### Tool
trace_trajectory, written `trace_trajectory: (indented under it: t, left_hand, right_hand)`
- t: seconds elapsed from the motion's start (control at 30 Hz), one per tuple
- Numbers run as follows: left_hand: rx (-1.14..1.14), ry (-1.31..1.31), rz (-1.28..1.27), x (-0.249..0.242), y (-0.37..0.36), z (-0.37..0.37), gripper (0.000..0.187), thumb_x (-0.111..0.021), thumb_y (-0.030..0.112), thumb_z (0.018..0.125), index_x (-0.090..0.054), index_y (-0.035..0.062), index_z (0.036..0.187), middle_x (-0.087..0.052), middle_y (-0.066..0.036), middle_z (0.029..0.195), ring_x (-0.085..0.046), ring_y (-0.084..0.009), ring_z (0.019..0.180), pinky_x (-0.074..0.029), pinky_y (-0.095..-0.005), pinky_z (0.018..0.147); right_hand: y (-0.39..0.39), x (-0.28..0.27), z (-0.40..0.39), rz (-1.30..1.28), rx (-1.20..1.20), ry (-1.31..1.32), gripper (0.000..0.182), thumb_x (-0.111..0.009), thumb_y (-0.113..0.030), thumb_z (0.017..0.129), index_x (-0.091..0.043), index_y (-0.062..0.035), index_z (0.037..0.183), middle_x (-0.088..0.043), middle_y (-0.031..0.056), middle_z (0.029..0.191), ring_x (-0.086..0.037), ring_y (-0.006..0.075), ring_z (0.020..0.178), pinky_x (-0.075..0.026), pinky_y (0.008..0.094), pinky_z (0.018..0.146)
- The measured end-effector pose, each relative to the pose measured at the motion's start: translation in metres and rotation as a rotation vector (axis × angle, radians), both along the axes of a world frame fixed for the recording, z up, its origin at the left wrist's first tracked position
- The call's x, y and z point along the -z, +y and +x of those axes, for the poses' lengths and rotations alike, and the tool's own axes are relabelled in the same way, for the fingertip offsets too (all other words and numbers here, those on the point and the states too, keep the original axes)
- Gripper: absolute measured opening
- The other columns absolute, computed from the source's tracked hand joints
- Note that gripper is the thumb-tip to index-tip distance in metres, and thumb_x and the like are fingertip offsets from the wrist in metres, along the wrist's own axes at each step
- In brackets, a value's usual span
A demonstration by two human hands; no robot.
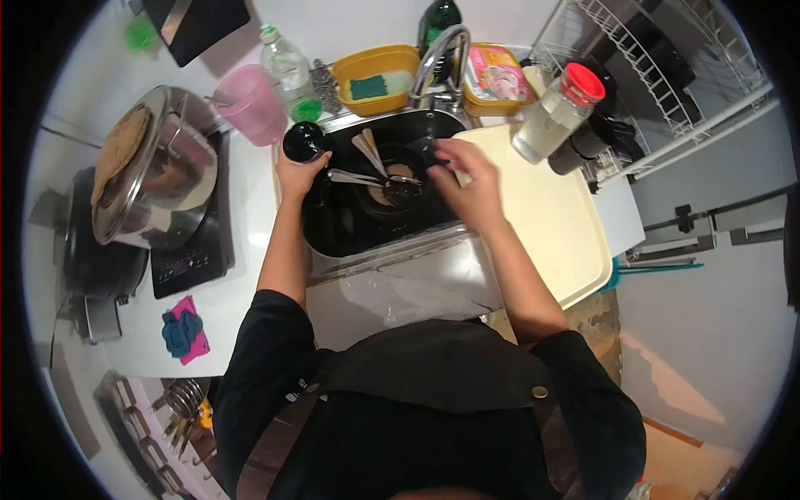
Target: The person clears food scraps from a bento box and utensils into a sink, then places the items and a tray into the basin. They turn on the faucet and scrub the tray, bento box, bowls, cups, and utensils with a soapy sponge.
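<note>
My left hand (297, 173) is wrapped round a black cup (304, 142) above the left edge of the black sink (342, 229). Over the right side of the sink is my right hand (471, 179), slightly blurred, its fingers bent beside a dark piece near the faucet (437, 62); whether they grip it is unclear. Between my hands, a dark pan or bowl (379, 204) lies in the sink. Metal cutlery (354, 177) and wooden-looking handles (367, 150) rest across it.
Behind the sink stand a yellow tub (375, 62) with a green sponge (368, 88), a clear bottle (287, 71) and a pink pitcher (252, 104). A cream tray (554, 229) holds a red-lidded jar (554, 117). Left is a large pot (171, 183).
</note>
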State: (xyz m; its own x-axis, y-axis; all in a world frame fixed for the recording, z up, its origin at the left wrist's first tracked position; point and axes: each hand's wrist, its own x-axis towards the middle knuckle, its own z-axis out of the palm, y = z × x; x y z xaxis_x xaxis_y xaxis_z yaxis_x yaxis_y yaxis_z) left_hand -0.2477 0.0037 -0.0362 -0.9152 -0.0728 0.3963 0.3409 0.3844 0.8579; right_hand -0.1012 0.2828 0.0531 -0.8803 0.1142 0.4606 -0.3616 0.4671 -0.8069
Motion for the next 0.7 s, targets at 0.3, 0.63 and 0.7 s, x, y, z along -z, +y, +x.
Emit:
trace_trajectory:
  t: [0.3, 0.63, 0.7]
  left_hand:
    - [-0.048, -0.111, -0.036, 0.052, 0.012, -0.021, 0.066, -0.084, 0.024, 0.052, -0.052, 0.0047, 0.107, -0.063, -0.01, 0.098, -0.06, -0.0219, 0.09, -0.046, -0.0325, 0.08]
    - [-0.235, -0.312, -0.213, 0.035, 0.025, -0.03, 0.086, -0.087, 0.04, 0.042, -0.048, 0.0019, 0.109, -0.058, -0.019, 0.105, -0.058, -0.0304, 0.099, -0.046, -0.037, 0.086]
    - [-0.159, -0.331, -0.153, 0.027, 0.021, -0.025, 0.09, -0.087, 0.041, 0.042, -0.045, -0.001, 0.11, -0.057, -0.019, 0.107, -0.057, -0.0296, 0.1, -0.044, -0.038, 0.088]
  right_hand:
    - [0.227, 0.032, -0.011, 0.278, 1.115, 0.372, 0.082, -0.075, -0.019, 0.059, -0.031, 0.0045, 0.125, -0.051, 0.0232, 0.108, -0.049, 0.0356, 0.104, -0.036, 0.039, 0.095]
    - [0.247, 0.033, -0.014, 0.121, 0.917, 0.193, 0.088, -0.084, -0.027, 0.055, -0.034, -0.0001, 0.123, -0.053, 0.0216, 0.11, -0.055, 0.0285, 0.1, -0.044, 0.035, 0.088]
    - [0.23, 0.02, 0.001, 0.164, 0.937, 0.269, 0.087, -0.084, -0.024, 0.055, -0.035, 0.0004, 0.123, -0.052, 0.0198, 0.11, -0.055, 0.0268, 0.098, -0.044, 0.0337, 0.087]
